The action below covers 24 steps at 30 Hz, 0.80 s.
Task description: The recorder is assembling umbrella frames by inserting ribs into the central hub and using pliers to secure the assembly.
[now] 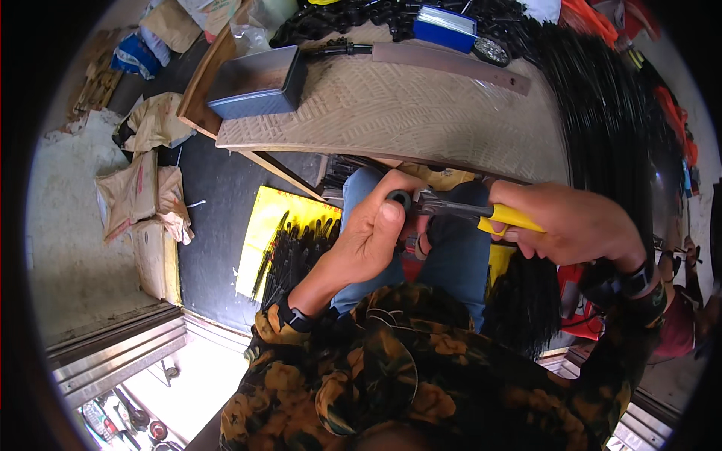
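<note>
My left hand (374, 225) is closed around a small dark cylindrical piece (398, 198), its round hollow end showing beside my thumb. In my right hand (579, 222) is a pair of yellow-handled pliers (470, 210), gripped by the handles. The metal jaws reach the dark piece next to my left fingers; whether they clamp it cannot be made out. Both hands are above my lap, just in front of the table's near edge. Below and left of my left hand lies a bundle of thin black strips (301, 252) on a yellow sheet (259, 240).
The patterned table (421, 113) carries a metal tin (256, 83), a long flat metal bar (451, 64), a blue box (445, 28) and several black parts. Long black strands (602, 105) hang at its right. Cardboard pieces (128, 192) lie at left. Another person (681, 301) is at far right.
</note>
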Tool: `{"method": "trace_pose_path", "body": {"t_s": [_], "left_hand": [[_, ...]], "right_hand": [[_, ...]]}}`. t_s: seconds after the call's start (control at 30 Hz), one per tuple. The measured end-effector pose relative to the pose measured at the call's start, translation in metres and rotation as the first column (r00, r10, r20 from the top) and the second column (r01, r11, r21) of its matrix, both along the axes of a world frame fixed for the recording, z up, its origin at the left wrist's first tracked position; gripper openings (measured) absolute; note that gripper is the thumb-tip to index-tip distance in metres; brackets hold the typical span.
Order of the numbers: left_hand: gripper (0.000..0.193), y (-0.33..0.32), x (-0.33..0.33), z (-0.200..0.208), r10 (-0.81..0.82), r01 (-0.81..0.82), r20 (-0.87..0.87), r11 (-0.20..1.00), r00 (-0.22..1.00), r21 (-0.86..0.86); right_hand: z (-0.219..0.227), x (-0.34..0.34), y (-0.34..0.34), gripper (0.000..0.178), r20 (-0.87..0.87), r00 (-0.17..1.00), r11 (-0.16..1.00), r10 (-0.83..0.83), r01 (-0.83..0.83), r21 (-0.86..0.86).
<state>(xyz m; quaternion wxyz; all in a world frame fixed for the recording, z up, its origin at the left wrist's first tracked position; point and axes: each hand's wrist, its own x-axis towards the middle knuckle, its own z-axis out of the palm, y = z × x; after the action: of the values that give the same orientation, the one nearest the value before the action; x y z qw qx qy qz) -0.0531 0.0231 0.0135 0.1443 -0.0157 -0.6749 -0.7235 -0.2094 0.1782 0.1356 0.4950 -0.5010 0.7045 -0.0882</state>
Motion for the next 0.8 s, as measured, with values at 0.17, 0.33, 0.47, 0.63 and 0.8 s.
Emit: {"method": "trace_pose_path", "body": {"t_s": [0.17,0.33,0.47,0.63,0.8], "left_hand": [[0.046,-0.025,0.005,-0.023,0.134,-0.130,-0.123,0.991,0.983,0.040],[0.062,-0.116,0.081,0.047,0.581,-0.491,-0.398,0.813,0.710,0.312],[0.043,-0.140,0.220,0.088,0.494,-0.392,-0.689,0.863,0.530,0.317],[0.073,-0.136,0.195,0.008,0.602,-0.641,-0.293,0.766,0.743,-0.055],[0.035,-0.159,0.132,-0.194,0.611,-0.377,0.507,0.784,0.609,-0.492]], "right_hand": [[-0.056,0.010,-0.009,0.021,0.019,0.996,0.978,-0.084,0.086,-0.190],[-0.090,-0.072,0.032,0.034,-0.840,0.420,0.895,-0.344,-0.125,-0.429],[-0.129,-0.105,0.035,0.036,-0.886,0.343,0.911,-0.313,-0.155,-0.382],[-0.142,-0.126,0.049,0.030,-0.778,0.480,0.841,-0.405,-0.139,-0.523],[-0.128,-0.150,0.070,0.030,-0.785,0.321,0.833,-0.531,0.025,-0.553]]}}
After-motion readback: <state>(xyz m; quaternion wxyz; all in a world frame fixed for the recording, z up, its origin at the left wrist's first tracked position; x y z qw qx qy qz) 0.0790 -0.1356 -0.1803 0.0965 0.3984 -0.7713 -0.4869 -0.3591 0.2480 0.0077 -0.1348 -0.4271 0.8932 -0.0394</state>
